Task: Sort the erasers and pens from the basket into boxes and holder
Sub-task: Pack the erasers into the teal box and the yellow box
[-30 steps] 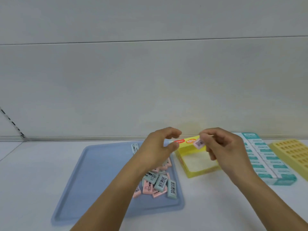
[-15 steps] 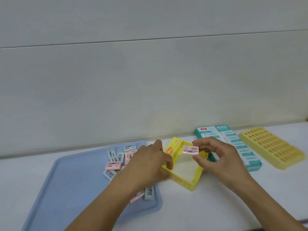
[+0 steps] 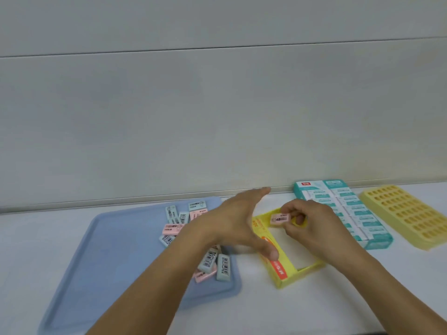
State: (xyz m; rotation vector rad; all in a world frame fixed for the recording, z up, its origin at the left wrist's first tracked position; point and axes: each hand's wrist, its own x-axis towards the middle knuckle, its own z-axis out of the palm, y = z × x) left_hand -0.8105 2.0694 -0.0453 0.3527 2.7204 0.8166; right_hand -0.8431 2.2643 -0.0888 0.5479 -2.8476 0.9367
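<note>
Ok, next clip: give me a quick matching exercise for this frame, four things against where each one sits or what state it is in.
Things:
1. pink eraser
2. blue tray
3. yellow box
4. yellow grid holder

Places or states:
A. far right of the table, holes unfilled
B. pinched by the right hand over the box's far end
C. open, steadied by the left hand
D. holds loose pink and pale blue erasers

Pairs: 1-B, 2-D, 3-C, 4-A
</note>
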